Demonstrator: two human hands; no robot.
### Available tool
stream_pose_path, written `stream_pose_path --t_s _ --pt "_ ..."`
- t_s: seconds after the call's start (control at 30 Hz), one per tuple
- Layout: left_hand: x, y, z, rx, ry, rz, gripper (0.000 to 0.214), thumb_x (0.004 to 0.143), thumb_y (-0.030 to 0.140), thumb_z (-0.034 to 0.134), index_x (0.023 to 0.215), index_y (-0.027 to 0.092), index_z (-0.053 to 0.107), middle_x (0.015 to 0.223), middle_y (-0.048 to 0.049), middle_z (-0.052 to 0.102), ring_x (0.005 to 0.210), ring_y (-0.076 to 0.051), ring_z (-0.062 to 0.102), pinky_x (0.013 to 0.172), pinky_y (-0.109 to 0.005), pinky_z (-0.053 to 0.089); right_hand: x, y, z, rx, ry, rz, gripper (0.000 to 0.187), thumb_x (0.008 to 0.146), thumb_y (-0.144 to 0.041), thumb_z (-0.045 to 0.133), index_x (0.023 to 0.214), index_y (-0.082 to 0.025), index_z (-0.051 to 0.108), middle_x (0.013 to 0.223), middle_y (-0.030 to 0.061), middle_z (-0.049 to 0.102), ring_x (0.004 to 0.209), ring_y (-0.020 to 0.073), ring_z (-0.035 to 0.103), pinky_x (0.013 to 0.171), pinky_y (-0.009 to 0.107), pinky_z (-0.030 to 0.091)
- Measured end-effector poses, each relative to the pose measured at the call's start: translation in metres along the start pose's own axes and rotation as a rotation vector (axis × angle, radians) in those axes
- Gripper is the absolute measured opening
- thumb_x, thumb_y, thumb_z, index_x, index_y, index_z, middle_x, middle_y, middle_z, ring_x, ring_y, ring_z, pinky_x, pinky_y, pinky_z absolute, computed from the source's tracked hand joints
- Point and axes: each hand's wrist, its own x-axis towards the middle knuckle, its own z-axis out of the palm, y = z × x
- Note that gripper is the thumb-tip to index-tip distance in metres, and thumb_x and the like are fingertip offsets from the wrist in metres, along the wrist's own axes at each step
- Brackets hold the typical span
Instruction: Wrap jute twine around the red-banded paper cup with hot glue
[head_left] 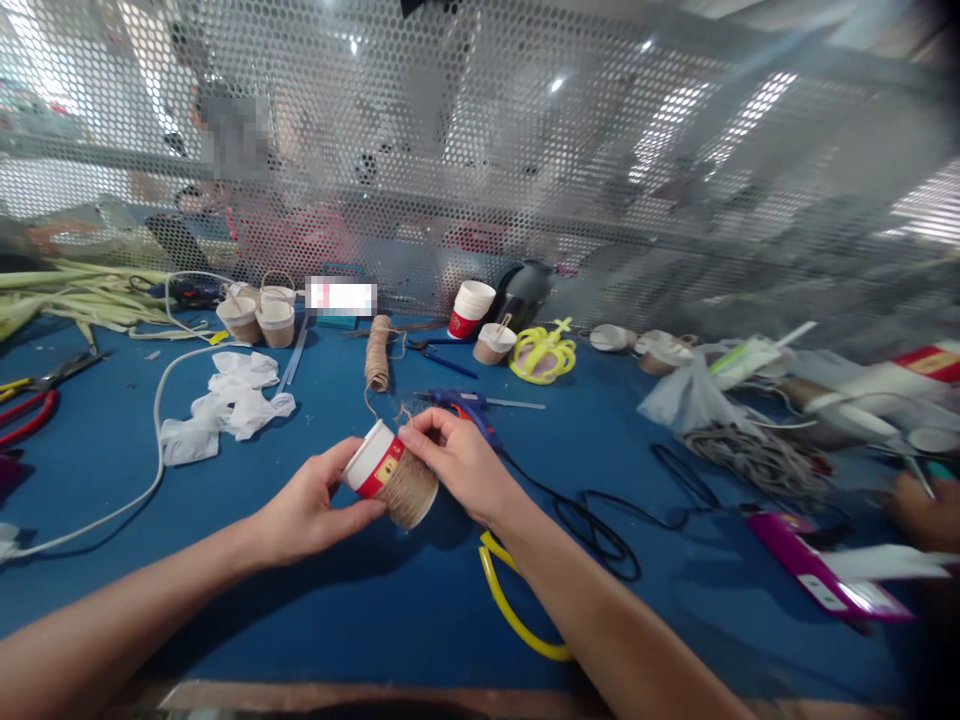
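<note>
Over the blue table (375,620), in the head camera's view, both hands hold one paper cup (390,472) just above the table top. The cup is tipped on its side, with its white rim pointing up and to the left. It has a red band near the rim, and brown string is wound around its lower part. The left hand (311,510) grips the rim end with thumb and fingers closed on it. The right hand (457,460) is closed over the top of the cup, fingertips pressing where the string sits. A thin string goes from the cup up to a string roll (377,355) lying farther back. Just behind the right hand lies a blue glue gun (469,408), and its black cord (600,530) curls on the table to the right. A yellow tube (510,610) bends under the right arm. White crumpled plastic (229,400) lies to the left, and red pliers (26,415) are at the left edge. Farther back stand little cups (259,315) and a yellow crown (544,355). Another person's hand (919,510) shows at the right edge.
</note>
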Motion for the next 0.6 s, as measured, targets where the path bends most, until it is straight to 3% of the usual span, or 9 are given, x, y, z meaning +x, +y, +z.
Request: stream_pose_path --t_s 0.1,0.2,0.33,0.6 --pt "0.002 0.001 -0.001 0.008 0.03 0.003 0.022 0.074 0.027 0.058 0.089 0.014 0.049 0.076 -0.0007 0.052 0.068 -0.012 0.047 0.063 -0.023 0.041 0.0 -0.001 0.0 -0.001 0.028 0.006 0.027 0.078 -0.043 0.05 0.077 -0.016 0.051 0.073 0.0014 0.055 0.069 0.0131 0.054 0.063 0.026 0.043" --pt "0.004 0.0 -0.002 0.005 0.096 0.004 0.024 0.073 0.026 0.059 0.091 0.014 0.049 0.078 -0.001 0.052 0.069 -0.011 0.047 0.063 -0.023 0.04 -0.005 -0.002 -0.003 0.062 -0.034 0.036 0.035 0.081 -0.048 0.041 0.091 -0.016 0.052 0.087 0.0061 0.059 0.082 0.0163 0.057 0.072 0.03 0.045" --pt "0.006 -0.001 -0.002 -0.055 0.134 -0.046 0.028 0.073 0.027 0.058 0.095 0.013 0.048 0.076 -0.0012 0.054 0.065 -0.011 0.048 0.061 -0.022 0.041 -0.018 -0.001 -0.005 0.069 -0.179 0.041 0.046 0.076 -0.042 0.054 0.112 -0.015 0.043 0.109 0.0112 0.056 0.094 0.019 0.057 0.08 0.033 0.046" --pt "0.007 -0.003 -0.006 -0.189 0.014 -0.073 0.027 0.073 0.024 0.058 0.096 0.011 0.051 0.089 -0.0066 0.059 0.082 -0.017 0.053 0.076 -0.029 0.041 -0.022 0.013 0.001 0.151 -0.135 0.074 0.041 0.075 -0.035 0.057 0.109 -0.015 0.046 0.105 0.0102 0.058 0.093 0.0185 0.057 0.081 0.034 0.045"
